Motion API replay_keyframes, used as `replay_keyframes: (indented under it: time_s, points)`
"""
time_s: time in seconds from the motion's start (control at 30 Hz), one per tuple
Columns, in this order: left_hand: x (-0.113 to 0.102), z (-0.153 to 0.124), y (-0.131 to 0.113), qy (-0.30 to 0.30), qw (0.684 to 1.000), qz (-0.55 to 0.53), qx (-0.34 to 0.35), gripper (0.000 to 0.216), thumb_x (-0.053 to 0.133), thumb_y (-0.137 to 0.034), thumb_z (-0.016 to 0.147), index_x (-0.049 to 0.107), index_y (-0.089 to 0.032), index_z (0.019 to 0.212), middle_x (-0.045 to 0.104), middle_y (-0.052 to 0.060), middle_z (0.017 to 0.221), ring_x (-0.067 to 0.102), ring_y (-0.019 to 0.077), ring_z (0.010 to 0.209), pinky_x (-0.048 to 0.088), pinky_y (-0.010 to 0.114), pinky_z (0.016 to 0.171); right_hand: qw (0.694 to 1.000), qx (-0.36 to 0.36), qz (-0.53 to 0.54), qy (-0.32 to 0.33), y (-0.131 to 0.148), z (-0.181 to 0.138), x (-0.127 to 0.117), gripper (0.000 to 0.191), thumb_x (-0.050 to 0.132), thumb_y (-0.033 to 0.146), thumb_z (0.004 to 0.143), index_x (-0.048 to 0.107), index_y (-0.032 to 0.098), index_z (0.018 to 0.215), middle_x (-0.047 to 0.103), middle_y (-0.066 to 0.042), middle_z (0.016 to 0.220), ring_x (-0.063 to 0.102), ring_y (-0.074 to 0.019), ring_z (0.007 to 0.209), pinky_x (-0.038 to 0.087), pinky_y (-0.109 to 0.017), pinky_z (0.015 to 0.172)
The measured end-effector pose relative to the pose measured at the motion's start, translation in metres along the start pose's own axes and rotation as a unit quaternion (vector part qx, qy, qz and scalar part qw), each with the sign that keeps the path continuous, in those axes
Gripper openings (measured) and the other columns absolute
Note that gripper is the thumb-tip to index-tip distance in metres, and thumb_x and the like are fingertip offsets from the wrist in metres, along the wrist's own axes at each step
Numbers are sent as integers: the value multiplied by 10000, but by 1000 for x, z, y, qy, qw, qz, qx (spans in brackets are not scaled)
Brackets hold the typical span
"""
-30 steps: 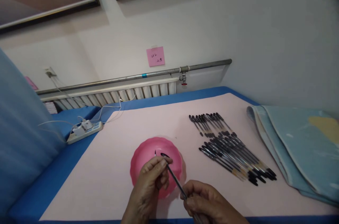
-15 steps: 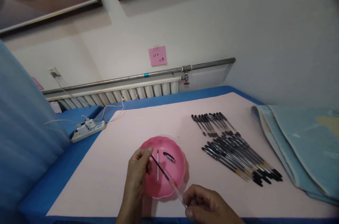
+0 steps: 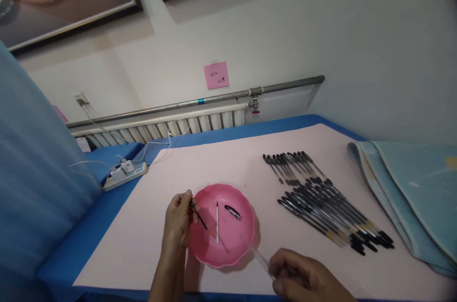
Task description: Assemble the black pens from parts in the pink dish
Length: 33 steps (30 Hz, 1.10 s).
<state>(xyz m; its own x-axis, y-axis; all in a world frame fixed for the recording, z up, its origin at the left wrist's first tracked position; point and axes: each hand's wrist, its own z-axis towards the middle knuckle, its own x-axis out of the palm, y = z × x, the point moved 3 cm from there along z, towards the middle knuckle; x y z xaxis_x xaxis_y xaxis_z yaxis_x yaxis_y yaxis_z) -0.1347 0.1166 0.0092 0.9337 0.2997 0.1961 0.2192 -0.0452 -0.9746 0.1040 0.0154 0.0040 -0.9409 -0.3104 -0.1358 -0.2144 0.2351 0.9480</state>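
My left hand (image 3: 179, 216) pinches a dark ink refill (image 3: 200, 217) that slants down over the left side of the pink bowl (image 3: 249, 226). Its lower end looks pale and blurred. In my right hand (image 3: 298, 273), below and to the right of the bowl, is a clear pen barrel (image 3: 262, 260), apart from the refill and smeared by motion. Inside the bowl lie a thin white stick with a dark pointed tip (image 3: 217, 226) and a black-and-clear pen cap (image 3: 233, 212).
Two groups of black capped pens lie right of the bowl, a far row (image 3: 294, 169) and a nearer pile (image 3: 332, 214). A folded light-blue cloth (image 3: 410, 197) is at the right. A power strip (image 3: 124, 176) with plugs and white cables sits at the left, near a blue curtain (image 3: 43, 164).
The refill and the clear barrel, joined in one line earlier, are now apart. My left hand has moved slightly left, my right hand to the right. The view has shifted a little.
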Motion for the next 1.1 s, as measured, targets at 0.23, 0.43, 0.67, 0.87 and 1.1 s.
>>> replay_keyframes:
  time_s: [0.23,0.43,0.67,0.87,1.1]
  points:
    - [20,0,8,21,988,155,3,219,520,-398,820,475,-225,694,528,-78,422,432,103,289,301,207,307,970,-110,-190,-100,40,39,3,76,490,204,778,545,210,830,481,56,599,488,-139,565,346,-228,505]
    - [29,10,16,29,957,289,3,135,490,-282,848,577,-178,853,631,-3,550,553,145,396,381,239,383,932,-171,-299,-112,43,63,20,59,503,170,817,530,208,781,596,8,651,559,-173,607,364,-266,564]
    - [18,2,12,35,919,391,28,280,500,-224,843,596,-159,1099,687,105,1069,667,192,848,476,275,719,891,-182,-386,-152,23,35,-10,195,376,262,927,526,238,806,621,-20,763,612,-182,691,444,-274,616]
    - [18,-11,13,33,885,461,53,361,527,-253,822,572,-134,1159,673,136,1069,630,227,922,432,296,772,830,-115,-482,-256,-15,14,-80,184,375,204,859,557,202,831,623,-122,843,644,-308,802,472,-411,656]
    - [33,-20,19,86,871,478,76,36,624,-228,713,639,-195,709,690,90,774,605,231,709,349,280,613,780,-57,-561,-270,-27,6,-99,198,406,104,852,588,180,850,632,-121,858,659,-299,758,460,-344,558]
